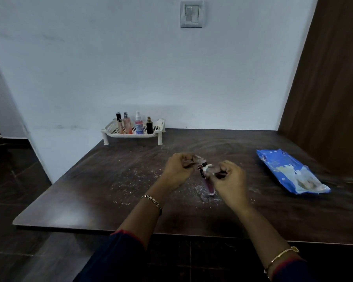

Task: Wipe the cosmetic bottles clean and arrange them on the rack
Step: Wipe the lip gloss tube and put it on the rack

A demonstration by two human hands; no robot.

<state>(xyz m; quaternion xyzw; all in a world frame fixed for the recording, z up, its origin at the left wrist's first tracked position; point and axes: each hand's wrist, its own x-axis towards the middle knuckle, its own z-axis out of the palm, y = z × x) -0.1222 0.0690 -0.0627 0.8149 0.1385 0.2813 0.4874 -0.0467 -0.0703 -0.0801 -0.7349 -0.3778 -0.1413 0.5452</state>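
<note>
A small pink bottle (210, 186) with a black cap hangs tilted just above the dark table (90, 192), between my two hands. My left hand (177, 168) is closed around its cap end. My right hand (230, 180) pinches a white wipe (208, 168) against the bottle's neck. The white perforated rack (160, 130) stands at the table's far edge by the wall. It holds several upright bottles: a black-capped one (118, 122), a pink spray (127, 125), a white-and-blue spray (138, 124) and a dark one (149, 127).
A blue pack of wipes (289, 171) lies open on the right side of the table. White specks of dust are scattered over the table's middle. A brown door or panel (330, 78) rises at the right, and the table's front edge is near my forearms.
</note>
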